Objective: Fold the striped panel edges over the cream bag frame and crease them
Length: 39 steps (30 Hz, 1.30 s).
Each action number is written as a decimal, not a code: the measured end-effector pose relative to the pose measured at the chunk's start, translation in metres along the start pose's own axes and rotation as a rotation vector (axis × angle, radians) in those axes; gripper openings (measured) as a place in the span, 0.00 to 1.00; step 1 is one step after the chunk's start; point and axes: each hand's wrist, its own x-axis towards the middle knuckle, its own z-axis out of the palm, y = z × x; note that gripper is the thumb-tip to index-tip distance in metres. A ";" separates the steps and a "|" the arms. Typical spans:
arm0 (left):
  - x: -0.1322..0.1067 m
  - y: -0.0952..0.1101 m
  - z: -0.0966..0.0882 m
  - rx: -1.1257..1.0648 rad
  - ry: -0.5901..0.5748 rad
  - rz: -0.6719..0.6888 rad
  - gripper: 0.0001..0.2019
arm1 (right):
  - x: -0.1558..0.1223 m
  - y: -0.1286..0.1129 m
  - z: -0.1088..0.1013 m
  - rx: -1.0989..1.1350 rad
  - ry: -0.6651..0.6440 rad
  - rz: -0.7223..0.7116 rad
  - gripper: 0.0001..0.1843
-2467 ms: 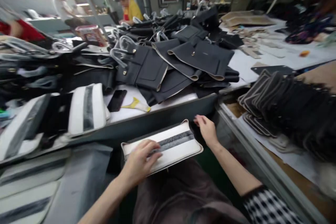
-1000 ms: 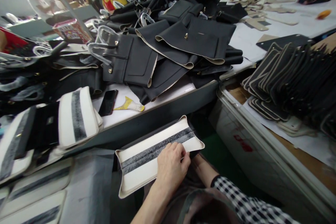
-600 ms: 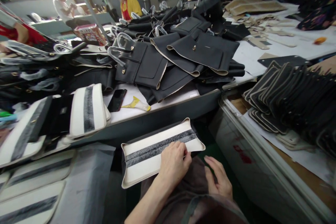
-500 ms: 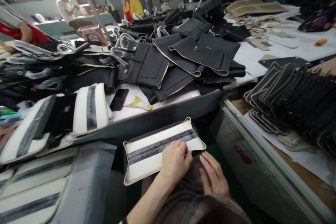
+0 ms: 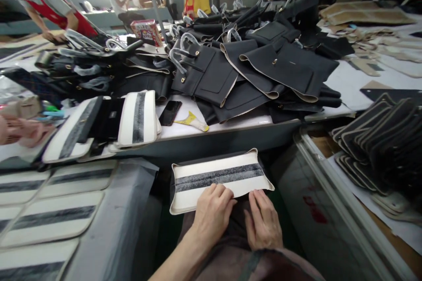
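A cream bag panel [image 5: 219,180] with a dark grey fuzzy stripe and a piped edge lies across my lap, on a black backing. My left hand [image 5: 212,215] rests on its lower edge, fingers together, holding it down. Just to the right, my right hand [image 5: 263,221] lies with its fingers apart, and the fingertips reach that same edge. Under both hands is a brown cloth lap covering [image 5: 227,254]. My hands hide the lower middle of the panel.
A heap of black bags [image 5: 211,70] with plastic-wrapped handles fills the table ahead, beside a phone [image 5: 169,113]. Striped panels [image 5: 52,213] lie at the left. Dark piped pieces [image 5: 372,145] stand stacked at the right. Co-workers stand beyond.
My right hand has come down from the panel's upper right corner to its lower edge, beside my left hand. The panel now lies level, and the view has swung left.
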 end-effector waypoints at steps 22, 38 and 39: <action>-0.076 -0.082 -0.044 -0.043 0.318 -0.180 0.06 | 0.009 -0.102 0.053 0.112 -0.002 -0.246 0.30; -0.107 -0.124 -0.051 -0.092 0.476 -0.154 0.03 | 0.042 -0.142 0.062 0.070 0.018 -0.513 0.20; -0.107 -0.125 -0.049 -0.089 0.498 -0.160 0.03 | 0.046 -0.143 0.064 0.047 0.055 -0.527 0.19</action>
